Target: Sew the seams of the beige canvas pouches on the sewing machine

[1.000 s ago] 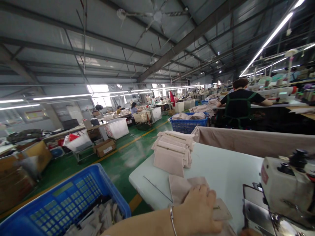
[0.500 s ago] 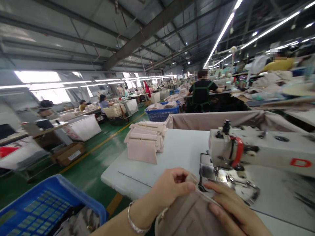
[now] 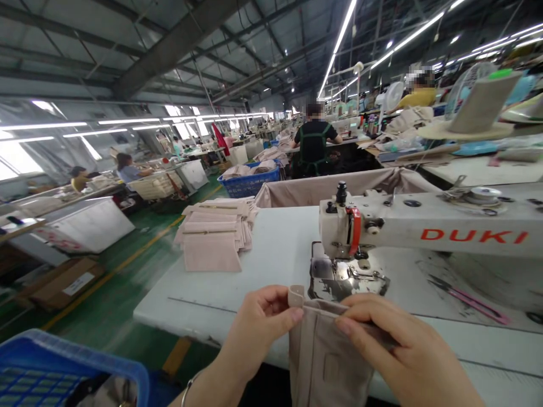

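Observation:
My left hand [image 3: 257,328] pinches the top left corner of a beige fabric piece [image 3: 324,356], thumb against the edge by a small loop. The right hand [image 3: 399,350] grips the same top edge further right, fingers closed over it. The fabric hangs down over the front edge of the white table [image 3: 280,260]. Just beyond it is the needle plate of a white DUKI sewing machine [image 3: 424,226].
A stack of beige fabric pieces [image 3: 216,234] lies on the table's left part. A blue crate [image 3: 63,367] stands at lower left. Pink scissors [image 3: 470,297] lie right of the machine. Other people work at far tables, with a blue basket [image 3: 250,183] and cardboard boxes [image 3: 63,282] around the green floor.
The view has swung right and down onto the sewing machine. My left hand lifted the fabric piece from the table; the right hand came in and both now pinch its top edge.

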A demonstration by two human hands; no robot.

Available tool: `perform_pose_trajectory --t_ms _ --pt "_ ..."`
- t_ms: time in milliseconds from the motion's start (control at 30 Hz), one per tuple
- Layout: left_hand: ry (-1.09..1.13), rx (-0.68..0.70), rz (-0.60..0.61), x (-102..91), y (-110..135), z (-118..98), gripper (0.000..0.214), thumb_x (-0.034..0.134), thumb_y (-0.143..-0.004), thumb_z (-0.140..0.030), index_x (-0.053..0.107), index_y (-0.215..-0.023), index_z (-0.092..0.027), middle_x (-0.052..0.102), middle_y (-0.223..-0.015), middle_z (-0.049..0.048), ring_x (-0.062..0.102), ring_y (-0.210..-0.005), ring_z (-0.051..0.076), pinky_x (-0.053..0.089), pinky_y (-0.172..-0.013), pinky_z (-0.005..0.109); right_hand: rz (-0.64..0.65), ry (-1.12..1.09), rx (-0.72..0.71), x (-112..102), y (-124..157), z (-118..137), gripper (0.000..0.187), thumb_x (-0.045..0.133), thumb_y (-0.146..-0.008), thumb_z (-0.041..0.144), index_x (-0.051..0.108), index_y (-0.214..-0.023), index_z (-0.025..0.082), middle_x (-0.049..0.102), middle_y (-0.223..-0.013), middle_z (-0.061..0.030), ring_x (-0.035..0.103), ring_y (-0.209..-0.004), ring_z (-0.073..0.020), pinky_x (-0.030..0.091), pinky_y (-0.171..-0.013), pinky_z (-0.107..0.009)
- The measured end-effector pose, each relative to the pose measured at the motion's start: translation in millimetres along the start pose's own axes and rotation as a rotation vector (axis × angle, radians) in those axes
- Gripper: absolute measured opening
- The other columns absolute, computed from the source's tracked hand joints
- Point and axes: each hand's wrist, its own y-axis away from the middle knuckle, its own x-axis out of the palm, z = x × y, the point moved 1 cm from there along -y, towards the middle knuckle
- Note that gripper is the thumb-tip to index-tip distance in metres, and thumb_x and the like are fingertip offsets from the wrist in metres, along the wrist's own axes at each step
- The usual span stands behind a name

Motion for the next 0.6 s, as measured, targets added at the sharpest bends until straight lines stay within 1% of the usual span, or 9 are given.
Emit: perform_pose_trajectory --t_ms 133,233,333,433,500,567,600 --pt "0.004 -0.008 -0.047 1.2 2.3 1.2 0.025 0.081 -0.074 -0.029 0.072 -0.091 -0.014 0.070 -0.088 0.0056 0.060 -0.081 0.015 0.045 -0.075 0.021 -0.003 0.043 0.026 -3.5 0.8 1.3 0.014 0.057 -0.091 0.036 0.066 -0.086 0.027 0.068 -0.100 0.0009 0.066 -0.086 -0.0150 0.053 -0.072 -0.023" --pt "0.003 -0.006 -0.024 1.8 4.5 0.9 0.024 0.079 -0.076 -0.030 0.071 -0.091 -0.013 0.069 -0.087 0.0053 0.059 -0.081 0.014 0.044 -0.075 0.021 -0.011 0.073 0.023 -4.6 0.0 0.8 0.014 0.057 -0.091 0.038 0.064 -0.085 0.028 0.068 -0.096 0.0026 0.066 -0.081 -0.0140 0.053 -0.069 -0.022" --pt "-0.021 -0.002 -0.007 3.1 7.0 0.9 0.024 0.078 -0.077 -0.031 0.070 -0.090 -0.013 0.067 -0.085 0.0049 0.058 -0.080 0.014 0.043 -0.074 0.022 -0.021 0.083 0.011 -3.2 -1.1 1.1 0.016 0.057 -0.091 0.039 0.063 -0.082 0.027 0.068 -0.093 0.0025 0.065 -0.078 -0.0140 0.051 -0.066 -0.022" --pt "-0.063 -0.003 0.005 3.1 8.7 -2.8 0.026 0.076 -0.078 -0.033 0.068 -0.089 -0.011 0.065 -0.085 0.0046 0.056 -0.080 0.014 0.042 -0.073 0.022 0.004 0.072 0.054 -2.8 -1.5 3.7 0.018 0.058 -0.090 0.037 0.058 -0.078 0.024 0.067 -0.086 0.0021 0.062 -0.068 -0.0127 0.048 -0.056 -0.021" --pt "-0.108 -0.022 0.047 0.4 8.0 -10.1 0.028 0.073 -0.081 -0.035 0.065 -0.092 -0.011 0.064 -0.086 0.0045 0.056 -0.080 0.015 0.042 -0.073 0.023 0.062 0.026 0.067 -4.3 -1.2 7.2 0.015 0.057 -0.090 0.031 0.054 -0.077 0.024 0.064 -0.079 0.0028 0.060 -0.062 -0.0115 0.047 -0.054 -0.020" --pt "-0.191 -0.053 0.161 -4.4 3.6 -20.1 0.028 0.068 -0.084 -0.037 0.062 -0.096 -0.012 0.063 -0.088 0.0040 0.055 -0.081 0.015 0.042 -0.072 0.023 0.208 -0.083 -0.013 -4.3 0.3 11.7 0.007 0.053 -0.090 0.020 0.056 -0.086 0.024 0.064 -0.080 0.0031 0.061 -0.068 -0.0109 0.049 -0.061 -0.018" --pt "-0.268 -0.074 0.242 -7.2 -0.6 -24.8 0.027 0.065 -0.085 -0.037 0.061 -0.096 -0.012 0.062 -0.087 0.0032 0.055 -0.080 0.015 0.041 -0.071 0.023 0.306 -0.149 -0.081 -2.5 1.8 13.4 0.015 0.049 -0.091 0.014 0.059 -0.093 0.025 0.066 -0.084 0.0029 0.063 -0.075 -0.0103 0.049 -0.067 -0.017"
